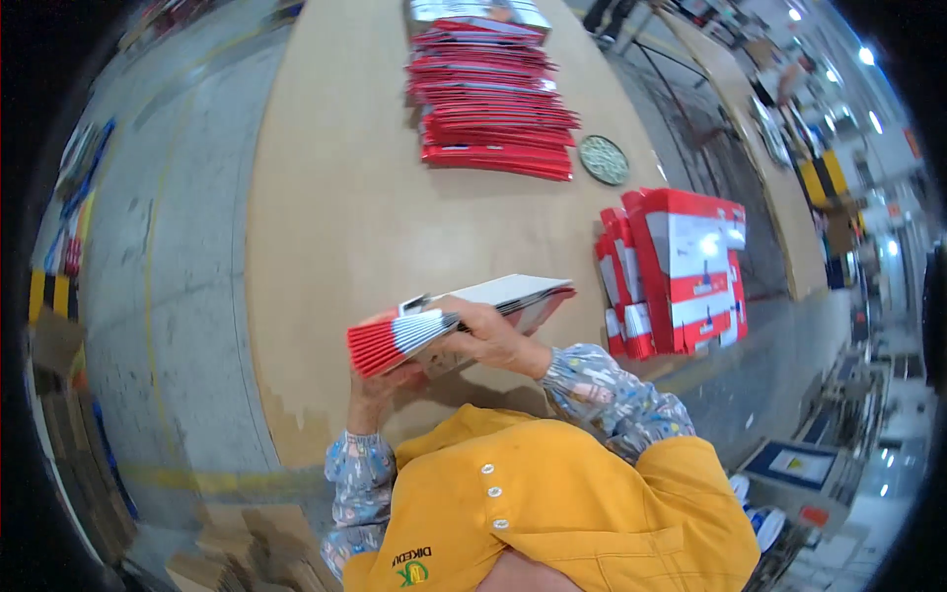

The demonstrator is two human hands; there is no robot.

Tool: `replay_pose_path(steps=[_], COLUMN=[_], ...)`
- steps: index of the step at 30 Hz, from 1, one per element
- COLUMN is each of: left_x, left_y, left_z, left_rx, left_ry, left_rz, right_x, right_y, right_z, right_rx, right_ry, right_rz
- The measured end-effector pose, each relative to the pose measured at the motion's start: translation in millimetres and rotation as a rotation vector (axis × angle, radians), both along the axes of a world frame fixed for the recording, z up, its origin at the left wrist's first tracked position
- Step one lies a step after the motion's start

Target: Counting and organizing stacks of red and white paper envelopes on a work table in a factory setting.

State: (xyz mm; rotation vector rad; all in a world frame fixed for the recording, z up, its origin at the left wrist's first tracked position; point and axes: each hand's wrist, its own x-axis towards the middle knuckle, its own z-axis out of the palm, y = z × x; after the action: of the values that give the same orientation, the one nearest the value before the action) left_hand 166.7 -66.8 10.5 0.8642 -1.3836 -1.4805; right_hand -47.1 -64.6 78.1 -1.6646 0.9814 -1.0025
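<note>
Above the near part of the table I hold a bundle of flat folded cartons [419,331], its red and white edges fanned out at the left end. My left hand [380,383] is closed round that end from below, and the bundle hides most of its fingers. Across the top and near side lies my right hand [488,333], its fingers wrapped over the middle of the bundle. The right end of the bundle tilts away, showing a white face and a dark red edge.
A long row of red flat cartons [493,104] lies at the table's far end. Beside it sits a round dish of pale green bits [604,160]. Red and white cartons [688,261] are piled at the right edge of the wooden table [326,187]. Brown cardboard [252,543] lies at lower left.
</note>
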Motion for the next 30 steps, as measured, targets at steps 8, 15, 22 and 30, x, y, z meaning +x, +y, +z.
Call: replay_pose_path(steps=[8,15,22,30], left_x=[4.7,-24.8,-1.6,16.1], left_y=[7.1,19.3,8.6,12.6], left_z=[-0.9,16.7,-0.9,-36.2], left_rx=[0.33,0.425,0.563,0.844], left_ry=[-0.15,0.261,0.366,0.478], left_rz=[-0.126,0.155,0.156,0.123], right_x=[-1.4,-31.9,-152.6,-96.9], right_y=[-7.9,-25.4,52.0,84.0], right_z=[33.6,49.9,-20.3,-35.3], right_rx=[0.121,-0.031,0.121,0.637], right_ry=[-0.102,0.202,0.158,-0.146], right_rz=[-0.165,-0.275,-0.777,-0.596])
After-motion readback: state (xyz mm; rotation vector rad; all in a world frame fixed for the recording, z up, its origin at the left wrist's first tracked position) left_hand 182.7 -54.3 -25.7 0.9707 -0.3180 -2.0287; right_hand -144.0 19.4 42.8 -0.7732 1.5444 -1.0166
